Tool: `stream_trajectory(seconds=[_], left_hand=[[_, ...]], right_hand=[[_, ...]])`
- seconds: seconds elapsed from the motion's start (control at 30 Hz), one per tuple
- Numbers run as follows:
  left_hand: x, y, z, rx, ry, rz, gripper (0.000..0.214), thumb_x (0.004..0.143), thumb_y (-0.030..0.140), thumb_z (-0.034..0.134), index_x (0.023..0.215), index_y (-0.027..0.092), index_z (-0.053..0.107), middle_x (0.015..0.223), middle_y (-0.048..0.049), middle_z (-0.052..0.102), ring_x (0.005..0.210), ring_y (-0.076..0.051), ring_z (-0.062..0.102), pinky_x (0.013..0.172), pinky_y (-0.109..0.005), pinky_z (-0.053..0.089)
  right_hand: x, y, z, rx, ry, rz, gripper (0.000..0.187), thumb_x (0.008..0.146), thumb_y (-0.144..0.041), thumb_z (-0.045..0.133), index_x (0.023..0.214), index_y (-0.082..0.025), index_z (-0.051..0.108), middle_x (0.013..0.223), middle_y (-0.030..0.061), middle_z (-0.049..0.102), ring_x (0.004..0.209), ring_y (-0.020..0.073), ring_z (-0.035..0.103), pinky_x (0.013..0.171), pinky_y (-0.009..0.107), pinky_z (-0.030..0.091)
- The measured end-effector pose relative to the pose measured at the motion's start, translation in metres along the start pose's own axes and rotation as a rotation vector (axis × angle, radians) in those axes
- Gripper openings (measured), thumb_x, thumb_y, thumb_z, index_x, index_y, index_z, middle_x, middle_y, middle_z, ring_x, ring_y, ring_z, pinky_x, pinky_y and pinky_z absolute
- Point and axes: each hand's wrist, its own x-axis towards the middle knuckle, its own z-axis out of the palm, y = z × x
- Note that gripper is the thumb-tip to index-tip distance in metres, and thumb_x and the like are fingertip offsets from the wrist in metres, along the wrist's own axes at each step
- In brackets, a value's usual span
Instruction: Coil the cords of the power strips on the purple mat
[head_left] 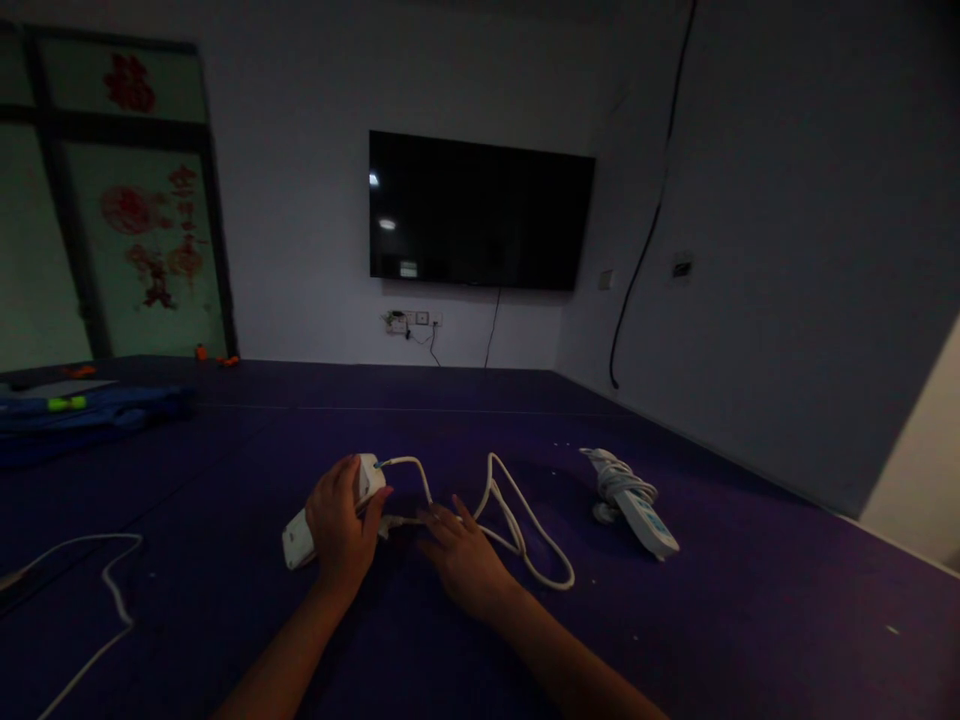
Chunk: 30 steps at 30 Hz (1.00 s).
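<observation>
My left hand (341, 520) is wrapped over the middle of a white power strip (298, 540), whose two ends show on either side of it. A white cord (551, 555) leaves the strip's far end and lies in loose loops to the right. Near the strip, the cord's plug (388, 524) rests beside my left thumb. My right hand (463, 562) lies low over the cord with its fingers stretched out, touching it or just above it. Further right sits a second white power strip (646, 520), its own cord wound around one end.
Everything lies on a dark purple surface (720, 620). Another white cable (116, 590) runs along the left. Blue cloth (135, 408) and small orange objects (227, 361) lie at the far left. A television (480, 212) hangs on the far wall, above sockets (421, 318).
</observation>
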Motion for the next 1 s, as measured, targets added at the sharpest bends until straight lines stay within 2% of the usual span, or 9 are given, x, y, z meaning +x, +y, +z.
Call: stream_trajectory(seconds=[0.1, 0.17, 0.23, 0.33, 0.4, 0.5, 0.63, 0.87, 1.0], left_hand=[[-0.002, 0.0, 0.001, 0.005, -0.011, 0.043, 0.049, 0.086, 0.049, 0.044, 0.124, 0.018, 0.043, 0.117, -0.0156, 0.056, 0.109, -0.031, 0.05, 0.089, -0.045, 0.037], [-0.003, 0.0, 0.002, 0.013, -0.016, 0.064, 0.049, 0.086, 0.049, 0.044, 0.124, 0.018, 0.043, 0.117, -0.0153, 0.056, 0.109, -0.031, 0.049, 0.09, -0.044, 0.037], [-0.004, -0.001, 0.003, 0.022, -0.016, 0.066, 0.049, 0.086, 0.05, 0.044, 0.124, 0.019, 0.043, 0.117, -0.0152, 0.056, 0.11, -0.031, 0.049, 0.091, -0.044, 0.036], [-0.002, -0.003, 0.003, 0.029, 0.002, 0.032, 0.048, 0.086, 0.05, 0.044, 0.123, 0.019, 0.045, 0.116, -0.0151, 0.056, 0.11, -0.031, 0.05, 0.091, -0.044, 0.036], [0.001, -0.005, 0.003, 0.024, 0.021, -0.004, 0.047, 0.086, 0.049, 0.044, 0.122, 0.018, 0.046, 0.115, -0.0154, 0.057, 0.109, -0.031, 0.05, 0.09, -0.045, 0.036], [0.004, -0.007, 0.002, 0.017, 0.05, -0.042, 0.049, 0.086, 0.051, 0.044, 0.121, 0.016, 0.047, 0.114, -0.0166, 0.057, 0.107, -0.031, 0.051, 0.089, -0.045, 0.037], [0.003, -0.006, 0.002, 0.005, 0.1, -0.02, 0.053, 0.085, 0.053, 0.044, 0.12, 0.014, 0.047, 0.112, -0.0176, 0.058, 0.104, -0.032, 0.052, 0.087, -0.045, 0.038], [0.0, -0.005, 0.002, 0.014, 0.128, 0.051, 0.053, 0.084, 0.05, 0.047, 0.124, 0.015, 0.045, 0.113, -0.0178, 0.057, 0.105, -0.032, 0.051, 0.086, -0.045, 0.037], [-0.001, -0.004, 0.003, 0.016, 0.124, 0.072, 0.052, 0.084, 0.05, 0.048, 0.124, 0.016, 0.044, 0.113, -0.0174, 0.057, 0.105, -0.031, 0.051, 0.087, -0.045, 0.037]], right_hand=[[0.003, -0.002, 0.004, 0.002, 0.003, 0.035, 0.028, 0.09, -0.027, 0.045, 0.115, -0.022, 0.058, 0.131, 0.0038, 0.051, 0.126, 0.0246, 0.037, 0.107, 0.052, 0.024], [0.006, -0.005, 0.004, 0.017, 0.013, 0.068, 0.027, 0.09, -0.026, 0.047, 0.114, -0.021, 0.058, 0.125, 0.0033, 0.057, 0.119, 0.0235, 0.043, 0.104, 0.049, 0.03], [0.007, -0.007, 0.001, 0.046, 0.019, 0.079, 0.024, 0.09, -0.023, 0.047, 0.11, -0.021, 0.06, 0.117, 0.003, 0.061, 0.107, 0.0212, 0.051, 0.097, 0.044, 0.038], [0.006, -0.008, -0.004, 0.107, 0.075, 0.068, 0.023, 0.09, -0.021, 0.046, 0.107, -0.022, 0.061, 0.11, 0.0023, 0.063, 0.095, 0.0193, 0.054, 0.083, 0.038, 0.046], [0.004, -0.006, -0.004, 0.15, 0.171, 0.113, 0.025, 0.088, -0.016, 0.046, 0.108, -0.023, 0.061, 0.11, 0.0024, 0.062, 0.095, 0.0189, 0.053, 0.08, 0.035, 0.047], [0.001, -0.001, -0.001, 0.203, 0.343, 0.255, 0.031, 0.085, -0.007, 0.046, 0.107, -0.021, 0.062, 0.109, 0.0045, 0.062, 0.096, 0.0185, 0.052, 0.082, 0.033, 0.047], [-0.001, 0.005, 0.002, 0.202, 0.491, 0.403, 0.037, 0.083, -0.001, 0.04, 0.108, -0.017, 0.062, 0.109, 0.009, 0.061, 0.1, 0.0202, 0.052, 0.083, 0.035, 0.049], [-0.001, 0.015, 0.0, 0.091, 0.589, 0.568, 0.043, 0.084, -0.004, 0.033, 0.116, -0.017, 0.058, 0.115, 0.0121, 0.057, 0.109, 0.0244, 0.049, 0.089, 0.043, 0.045], [-0.001, 0.022, 0.0, 0.01, 0.56, 0.651, 0.038, 0.087, -0.008, 0.033, 0.113, -0.016, 0.059, 0.112, 0.0127, 0.059, 0.106, 0.025, 0.051, 0.089, 0.042, 0.043]])
